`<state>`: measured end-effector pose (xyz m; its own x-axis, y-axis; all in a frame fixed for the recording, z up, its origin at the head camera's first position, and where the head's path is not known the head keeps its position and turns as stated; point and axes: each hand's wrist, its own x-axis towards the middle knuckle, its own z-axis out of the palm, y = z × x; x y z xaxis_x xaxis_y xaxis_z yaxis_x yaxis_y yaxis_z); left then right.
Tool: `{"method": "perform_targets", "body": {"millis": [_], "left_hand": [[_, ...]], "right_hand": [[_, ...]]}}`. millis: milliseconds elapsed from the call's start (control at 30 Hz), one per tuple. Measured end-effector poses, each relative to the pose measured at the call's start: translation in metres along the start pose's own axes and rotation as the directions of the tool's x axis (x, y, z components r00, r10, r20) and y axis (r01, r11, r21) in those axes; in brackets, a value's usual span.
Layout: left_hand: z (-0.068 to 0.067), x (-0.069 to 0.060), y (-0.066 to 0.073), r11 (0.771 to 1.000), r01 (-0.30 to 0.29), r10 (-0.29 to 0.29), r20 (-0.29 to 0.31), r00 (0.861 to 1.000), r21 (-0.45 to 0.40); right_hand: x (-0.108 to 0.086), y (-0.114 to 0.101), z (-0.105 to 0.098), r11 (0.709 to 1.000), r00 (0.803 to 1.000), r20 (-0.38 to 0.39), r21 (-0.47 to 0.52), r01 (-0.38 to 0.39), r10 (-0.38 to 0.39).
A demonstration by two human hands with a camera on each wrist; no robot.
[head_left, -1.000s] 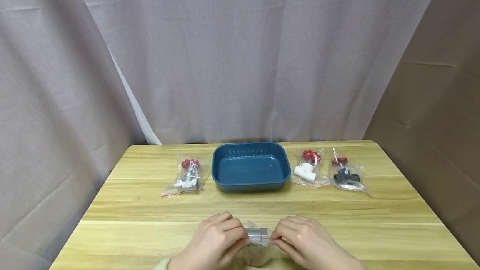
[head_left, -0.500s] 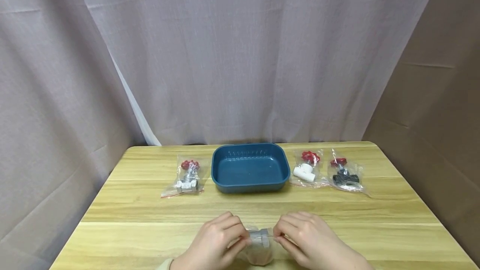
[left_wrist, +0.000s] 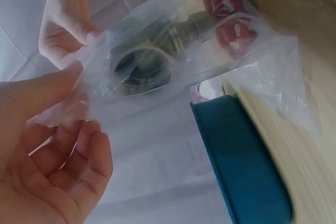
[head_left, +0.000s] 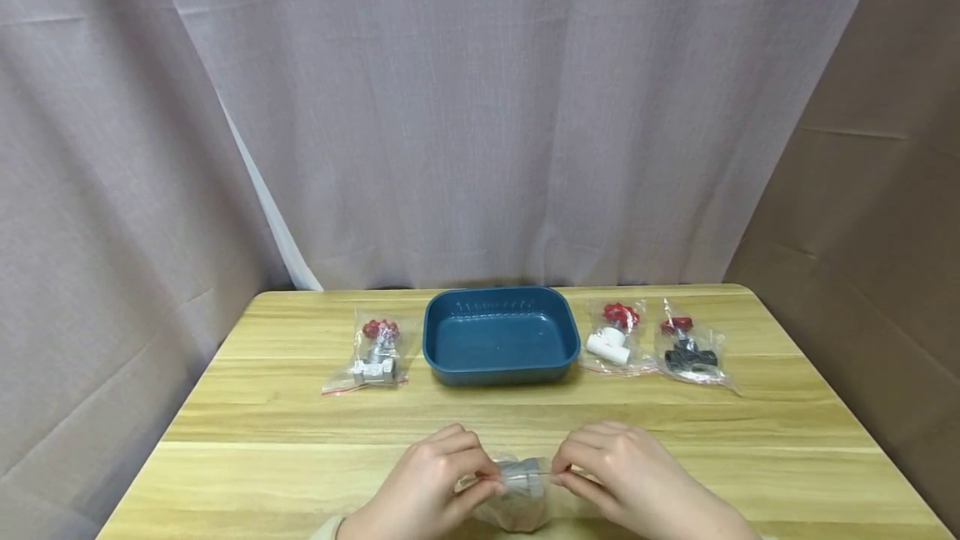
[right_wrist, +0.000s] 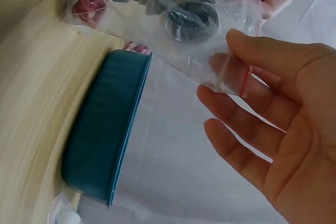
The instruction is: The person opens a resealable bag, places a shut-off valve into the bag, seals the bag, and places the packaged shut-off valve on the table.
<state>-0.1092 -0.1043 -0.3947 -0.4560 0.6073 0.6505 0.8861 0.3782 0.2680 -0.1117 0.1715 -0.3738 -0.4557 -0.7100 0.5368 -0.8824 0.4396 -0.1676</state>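
Note:
Between my hands hangs a clear zip bag [head_left: 517,507] with a grey valve [left_wrist: 144,66] inside. In the wrist views the valve's red handwheel [right_wrist: 86,1] lies at the bag's end nearest the tabletop. My left hand [head_left: 431,482] pinches one end of the bag's zip edge between thumb and forefinger. At the other end, my right hand [head_left: 630,473] pinches the same edge, whose red strip [right_wrist: 245,81] shows in the right wrist view. Both hands are close to the table's front. Whether the zip is fully pressed together cannot be made out.
A blue tray [head_left: 501,375] stands at the back middle of the wooden table [head_left: 300,457]. Left of it lies a bagged silver valve [head_left: 375,369]. Bagged white [head_left: 609,346] and black [head_left: 692,359] valves lie to its right. Curtains [head_left: 480,123] hang behind.
My right hand has slid slightly rightward along the bag's edge, widening the gap between the hands. The left hand stays almost in place. Tray and other bags are unmoved.

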Motion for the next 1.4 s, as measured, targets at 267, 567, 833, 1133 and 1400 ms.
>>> {"method": "perform_targets", "body": {"millis": [267, 567, 833, 1133, 1400], "left_hand": [[0.0017, -0.0004, 0.0008, 1.000, -0.006, 0.006, -0.014, 1.000, 0.003], [-0.0009, 0.0023, -0.0006, 0.999, -0.037, 0.037, 0.006, 0.999, 0.019], [-0.0038, 0.0047, -0.0004, 0.999, -0.013, 0.013, 0.022, 1.000, 0.031], [-0.0052, 0.0064, 0.0003, 0.998, -0.032, 0.030, 0.037, 0.999, 0.051], [0.0035, 0.0073, 0.0049, 0.995, -0.006, -0.002, 0.075, 0.997, 0.103]], "right_hand": [[-0.0022, 0.0002, 0.0027, 0.999, 1.000, 0.010, -0.036, -0.029, 0.029], [0.0008, 0.0017, 0.0050, 0.991, 0.996, -0.011, -0.104, 0.084, -0.085], [0.0023, 0.0009, 0.0040, 0.989, 0.996, 0.001, -0.117, 0.085, -0.086], [0.0021, 0.0012, -0.0030, 0.992, 0.996, -0.026, -0.100, 0.083, -0.086], [0.0031, -0.0050, 0.0054, 0.997, 0.999, 0.034, -0.070, 0.028, -0.026]]}}
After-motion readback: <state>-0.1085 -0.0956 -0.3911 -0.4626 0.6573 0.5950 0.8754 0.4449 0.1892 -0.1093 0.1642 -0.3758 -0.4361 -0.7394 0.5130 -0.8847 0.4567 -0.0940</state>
